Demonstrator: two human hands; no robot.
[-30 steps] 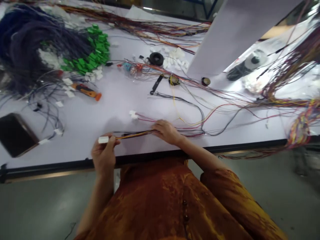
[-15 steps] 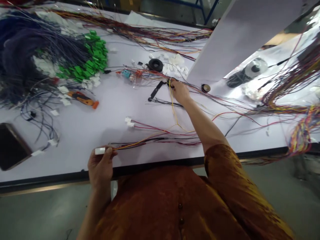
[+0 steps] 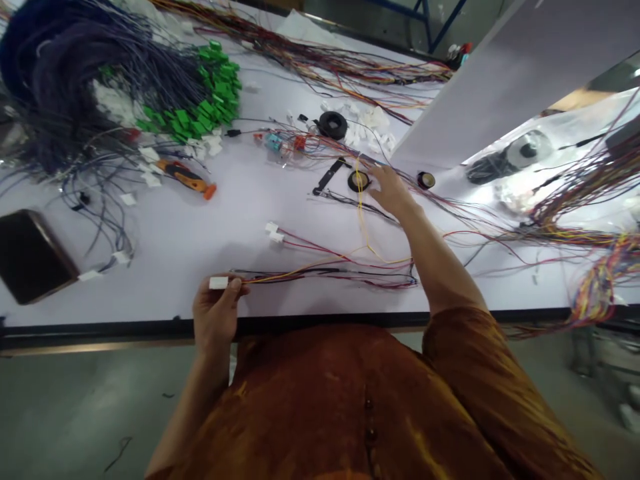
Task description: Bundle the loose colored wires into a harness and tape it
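Note:
Near the table's front edge, my left hand (image 3: pixel 216 312) is closed on a wire harness (image 3: pixel 300 272) just behind its white connector (image 3: pixel 219 283). The harness's red, black and yellow wires stretch right along the table, and two white plugs (image 3: pixel 274 233) on red wires lie above them. My right hand (image 3: pixel 393 190) is open, fingers apart, just right of a black tape roll (image 3: pixel 352 185). A yellow wire (image 3: pixel 361 212) runs across that roll. Left of it lies a flat black angled strip (image 3: pixel 327 176), with thin black wires below.
Orange-handled cutters (image 3: pixel 185 177) and a phone (image 3: pixel 35 257) lie on the left. Behind them is a dark cable pile with green connectors (image 3: pixel 215 93). More tape rolls (image 3: pixel 333 125) and wire bundles (image 3: pixel 350 67) lie farther back; a white panel (image 3: pixel 490 80) stands at right.
My right hand has come off the black tape roll and opened, leaving the roll in plain sight on the table. My left hand keeps its hold. The view has shifted slightly.

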